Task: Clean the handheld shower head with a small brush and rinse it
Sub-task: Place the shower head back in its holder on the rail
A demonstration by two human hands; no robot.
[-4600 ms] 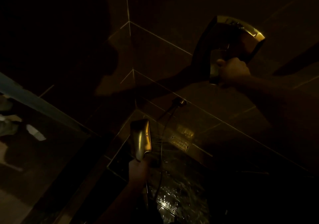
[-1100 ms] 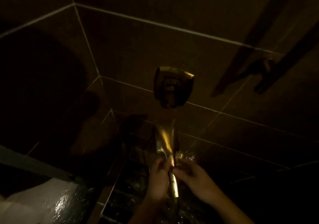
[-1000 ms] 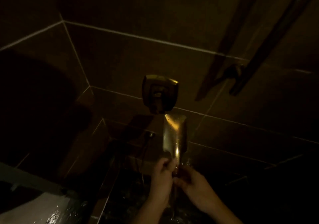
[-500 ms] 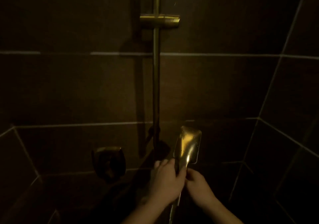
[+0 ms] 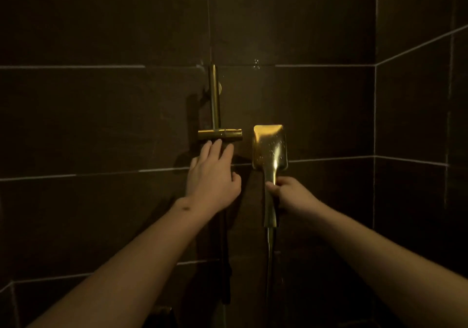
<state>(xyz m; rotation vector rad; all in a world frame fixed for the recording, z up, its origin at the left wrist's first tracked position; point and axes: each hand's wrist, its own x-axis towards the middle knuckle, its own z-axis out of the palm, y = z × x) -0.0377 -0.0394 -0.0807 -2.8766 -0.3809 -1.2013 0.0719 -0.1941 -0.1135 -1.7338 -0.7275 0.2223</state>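
The right hand (image 5: pixel 291 195) is gripping the wet gold shower head (image 5: pixel 270 148) by its handle, upright beside the slider bracket (image 5: pixel 219 134), while the left hand (image 5: pixel 212 176) is reaching, fingers spread, just under that bracket.

Gold shower head (image 5: pixel 270 148) and rail (image 5: pixel 214 100); dark brown tiles (image 5: pixel 101 115).

Single head-worn view, wide-angle. Faces straight ahead at a dark tiled wall (image 5: pixel 101 115), close in, about arm's reach. Both forearms enter from the bottom edge. Wall corner (image 5: pixel 375 100) at right. No second view to compare.
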